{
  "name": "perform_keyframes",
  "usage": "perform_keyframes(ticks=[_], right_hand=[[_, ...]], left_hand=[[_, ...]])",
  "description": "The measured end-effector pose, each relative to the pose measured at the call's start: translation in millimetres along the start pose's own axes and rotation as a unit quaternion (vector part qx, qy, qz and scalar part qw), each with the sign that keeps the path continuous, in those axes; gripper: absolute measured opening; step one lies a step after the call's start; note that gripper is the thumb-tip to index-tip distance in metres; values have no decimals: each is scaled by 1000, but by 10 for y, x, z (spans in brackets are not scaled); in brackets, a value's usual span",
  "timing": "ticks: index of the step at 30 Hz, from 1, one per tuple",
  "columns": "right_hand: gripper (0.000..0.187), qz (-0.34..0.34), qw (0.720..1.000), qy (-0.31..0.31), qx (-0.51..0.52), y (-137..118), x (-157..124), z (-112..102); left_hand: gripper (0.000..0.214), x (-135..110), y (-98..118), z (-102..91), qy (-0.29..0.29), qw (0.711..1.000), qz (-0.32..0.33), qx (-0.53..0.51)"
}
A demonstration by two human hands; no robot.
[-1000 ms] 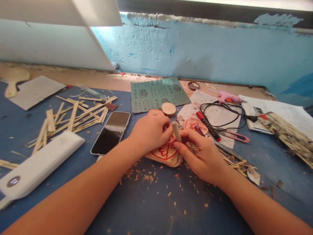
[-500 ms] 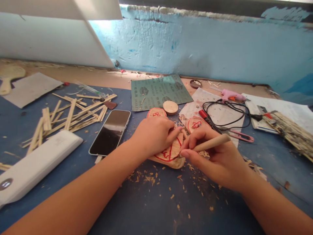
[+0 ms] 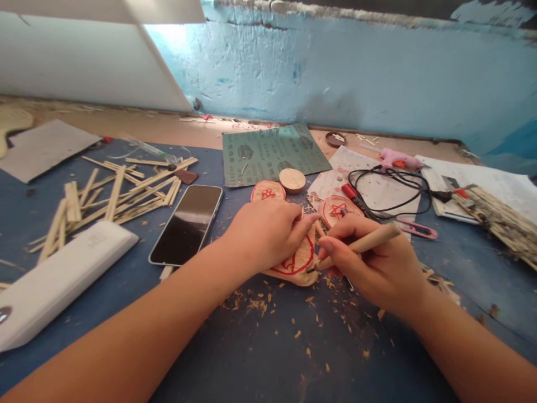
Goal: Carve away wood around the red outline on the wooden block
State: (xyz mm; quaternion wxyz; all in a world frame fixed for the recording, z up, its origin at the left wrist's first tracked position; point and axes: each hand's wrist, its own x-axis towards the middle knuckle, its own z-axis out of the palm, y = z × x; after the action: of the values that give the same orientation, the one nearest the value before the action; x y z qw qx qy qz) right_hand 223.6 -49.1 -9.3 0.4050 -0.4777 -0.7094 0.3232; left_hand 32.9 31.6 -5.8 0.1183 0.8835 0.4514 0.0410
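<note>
A small wooden board with red outlines lies on the blue table, its near corner rounded. My left hand presses on it from the left, fingers curled over it, the thumb pointing right; the hand hides much of the board. In my right hand is a wood-handled carving tool, held like a pen. Its dark tip meets the board near the right corner. Just beyond lie a round wooden slice with a red flower and another slice with a red star. A plain wooden disc rests on the green sandpaper's edge.
Wood shavings are scattered around the board. Left of my arm are a phone, a white elongated device and several wooden sticks. Behind are green sandpaper, a pink glue gun and a black cable.
The right hand and carving tool have shifted slightly right, and the tool's dark tip shows more clearly. My left hand still presses on the board. The view has tilted slightly.
</note>
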Motion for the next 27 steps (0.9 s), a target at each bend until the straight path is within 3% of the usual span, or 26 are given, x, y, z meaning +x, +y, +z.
perform_keyframes(ticks=[8,13,16,21,27], right_hand=[[13,-33,998,-1,-50,-52,-26,-46],[15,2,999,23,-39,-3,-54,-5],[18,22,997,70,3,-10,-59,64],[51,-30,988,152,8,-72,-39,141],[46,-113,980,161,-34,-38,-21,116]], left_hand=[[52,19,9,48,-6,1000,1,-12],[52,24,-16,69,-5,1000,1,-25],[52,22,-21,73,-5,1000,2,-26],[54,23,-17,66,-4,1000,2,-11],[52,2,16,24,-14,1000,5,-3]])
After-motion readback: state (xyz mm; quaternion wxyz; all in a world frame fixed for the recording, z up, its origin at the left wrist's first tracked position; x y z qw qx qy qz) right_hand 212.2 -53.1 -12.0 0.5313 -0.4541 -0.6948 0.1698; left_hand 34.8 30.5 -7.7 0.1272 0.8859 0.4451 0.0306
